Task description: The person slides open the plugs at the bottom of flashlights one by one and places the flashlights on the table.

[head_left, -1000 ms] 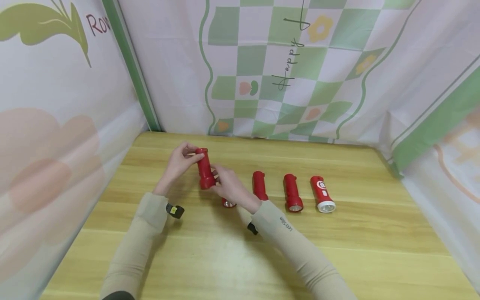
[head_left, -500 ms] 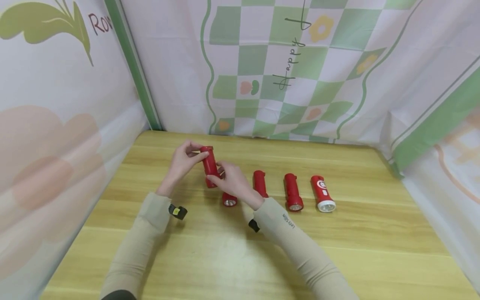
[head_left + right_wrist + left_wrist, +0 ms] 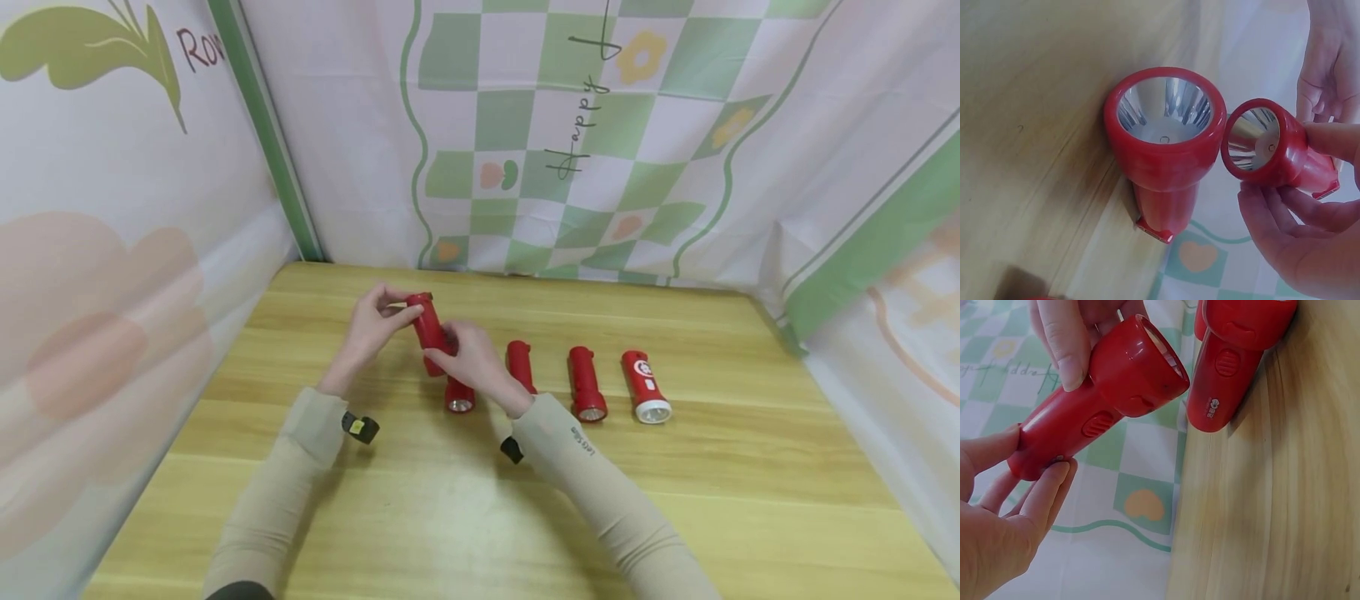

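Both hands hold one red flashlight (image 3: 427,324), raised above the table and tilted. My left hand (image 3: 372,326) pinches its tail end between thumb and fingers; the left wrist view shows that grip and a ribbed switch on the flashlight's (image 3: 1069,428) side. My right hand (image 3: 474,358) grips the wider lamp head with thumb and fingers, as the right wrist view of the hand (image 3: 1310,231) shows. Just under the right hand lies a second red flashlight (image 3: 460,396), its lens towards me and its rear part hidden by the hand. In the right wrist view that flashlight's (image 3: 1166,165) silvery reflector faces the camera.
To the right, in a row, lie a red flashlight (image 3: 519,365) partly behind the right wrist, another red flashlight (image 3: 586,385), and a red flashlight with a white head (image 3: 646,388). The wooden table (image 3: 450,517) meets a printed curtain (image 3: 555,150) at its back.
The held flashlight and both hands have shifted slightly right. The right thumb has moved onto the near side of the lamp head. More of the flashlight beneath now shows.
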A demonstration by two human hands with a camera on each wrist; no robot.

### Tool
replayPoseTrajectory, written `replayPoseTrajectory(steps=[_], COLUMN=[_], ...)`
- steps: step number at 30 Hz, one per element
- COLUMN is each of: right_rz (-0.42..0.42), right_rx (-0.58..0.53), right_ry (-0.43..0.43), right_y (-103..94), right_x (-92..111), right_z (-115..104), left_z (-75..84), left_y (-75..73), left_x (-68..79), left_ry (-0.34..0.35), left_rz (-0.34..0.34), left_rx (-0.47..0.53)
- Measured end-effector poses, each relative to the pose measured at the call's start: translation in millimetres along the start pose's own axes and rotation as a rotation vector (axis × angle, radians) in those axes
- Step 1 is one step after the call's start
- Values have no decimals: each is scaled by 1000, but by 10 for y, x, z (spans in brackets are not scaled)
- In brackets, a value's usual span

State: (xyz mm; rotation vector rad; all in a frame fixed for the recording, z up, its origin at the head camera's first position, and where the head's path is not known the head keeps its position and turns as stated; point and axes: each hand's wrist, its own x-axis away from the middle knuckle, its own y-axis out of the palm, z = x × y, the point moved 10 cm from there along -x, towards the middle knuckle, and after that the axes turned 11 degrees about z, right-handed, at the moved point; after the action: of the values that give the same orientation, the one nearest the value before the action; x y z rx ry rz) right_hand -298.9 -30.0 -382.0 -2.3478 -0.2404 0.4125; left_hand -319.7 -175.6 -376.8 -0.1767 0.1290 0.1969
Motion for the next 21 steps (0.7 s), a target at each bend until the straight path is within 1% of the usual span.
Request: replayPoseTrajectory(steps=[8, 13, 21], right_rz=[-12, -16, -39], right_rx=[-44, -43, -56], right_ry=[71, 68, 25], right_y=[-25, -65, -126], right_x=[10, 7, 39], right_z=[91, 113, 96], left_z=[-6, -12, -11], left_y=[62, 68, 96], left_x=[19, 32, 53], left_ry=[-11, 1, 1], left_rz=[-18, -20, -29], left_rx=[58, 42, 37])
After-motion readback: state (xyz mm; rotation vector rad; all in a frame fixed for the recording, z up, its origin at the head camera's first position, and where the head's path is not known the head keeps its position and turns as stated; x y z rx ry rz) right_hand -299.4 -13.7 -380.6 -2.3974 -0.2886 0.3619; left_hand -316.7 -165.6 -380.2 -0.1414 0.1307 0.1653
